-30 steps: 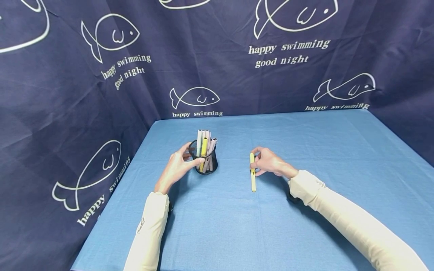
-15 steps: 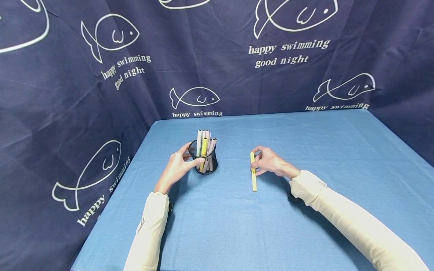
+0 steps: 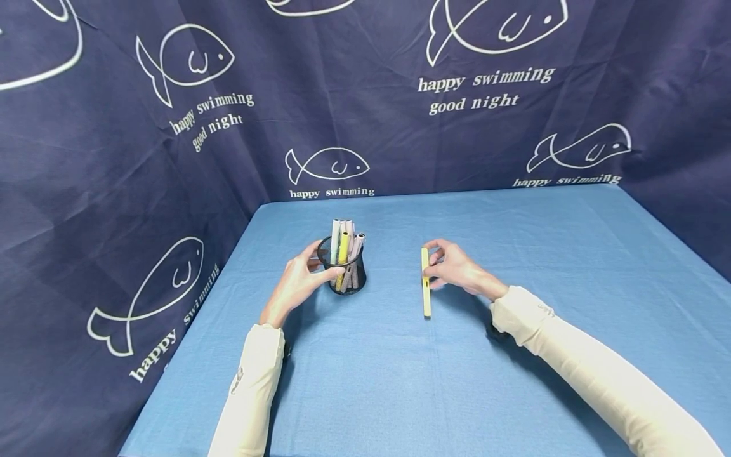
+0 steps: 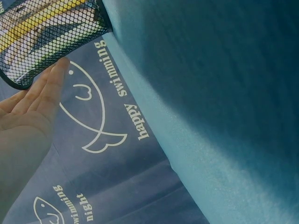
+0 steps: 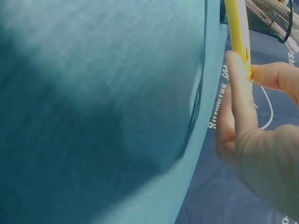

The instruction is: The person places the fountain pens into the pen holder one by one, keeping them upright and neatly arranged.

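Note:
A round black mesh pen holder [image 3: 358,280] stands on the blue cloth, left of the middle, with several pens upright in it: yellow, pale green and pale pink ones. My left hand [image 3: 297,278] holds it from the left, thumb across the near side of the rim. In the left wrist view, fingers [image 4: 52,88] lie along the mesh wall. To the right of the holder, my right hand [image 3: 457,266] pinches a slim yellow pen [image 3: 426,303] between thumb and fingers. In the right wrist view, the yellow pen [image 5: 239,30] sticks out beyond the fingertips.
Blue cloth covers the table [image 3: 365,381]. Dark blue curtain [image 3: 394,127] with white fish drawings and lettering hangs behind it and along the left side. Another stretch of curtain closes off the right.
My right hand has moved slightly away from me, carrying the yellow pen with it. The left hand and the pen holder have stayed in place.

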